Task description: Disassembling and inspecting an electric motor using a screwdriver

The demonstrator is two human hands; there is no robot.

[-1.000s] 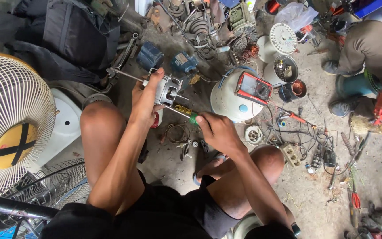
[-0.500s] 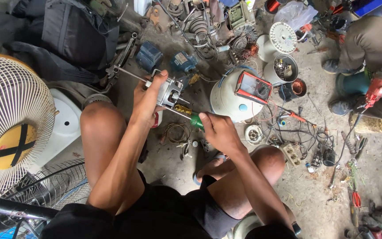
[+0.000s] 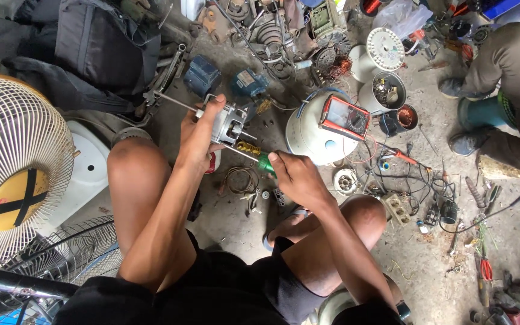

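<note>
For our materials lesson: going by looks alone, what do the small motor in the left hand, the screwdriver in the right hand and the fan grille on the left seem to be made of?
Small motor: bare grey metal, dull sheen, thin steel-looking shaft.
Screwdriver: shiny metal shank; green handle, probably plastic, mostly hidden in the right hand.
Fan grille: thin cream ribs, likely painted wire, possibly plastic.

Concrete floor (image 3: 434, 271) (gritty) strewn with pliers (image 3: 484, 269), wires (image 3: 419, 186).

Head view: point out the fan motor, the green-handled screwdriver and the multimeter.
fan motor (image 3: 229, 123), head view, on its bare metal housing beside the left hand.
green-handled screwdriver (image 3: 264, 163), head view, on the green handle at the right hand.
multimeter (image 3: 345, 117), head view, on its grey face.
</note>
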